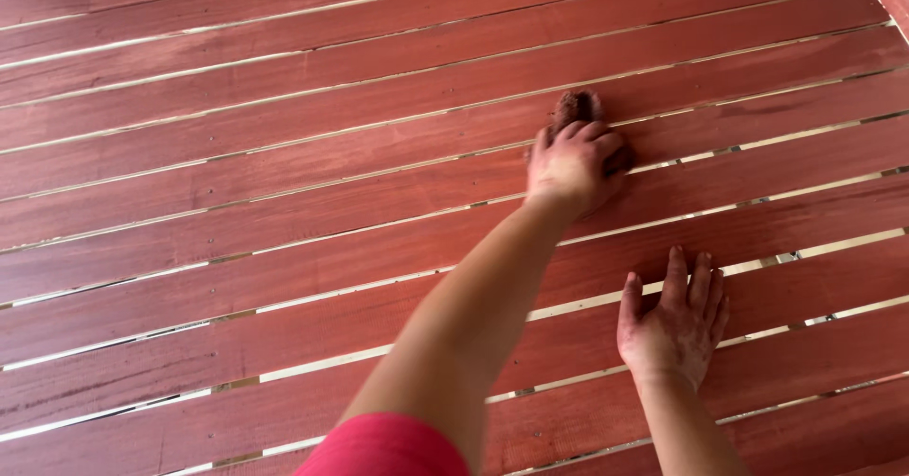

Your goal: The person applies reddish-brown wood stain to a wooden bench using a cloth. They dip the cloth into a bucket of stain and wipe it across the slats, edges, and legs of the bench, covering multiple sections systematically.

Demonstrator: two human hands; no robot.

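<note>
The left hand (573, 163) is far out on the red wooden slats (237, 192), near the right side. Its grip is closed over a small brown-red rag (576, 107). The rag pokes out just past the fingertips and sits pressed onto a slat. The right hand (674, 320) is nearer and a bit more to the right. It lies flat on the slats with its fingers spread and holds nothing.

The rag looks soft, light and squashy, and it may be damp and a little slippy. I think it is best held from on top, bunched under the fingers. Both hands look stained red.
</note>
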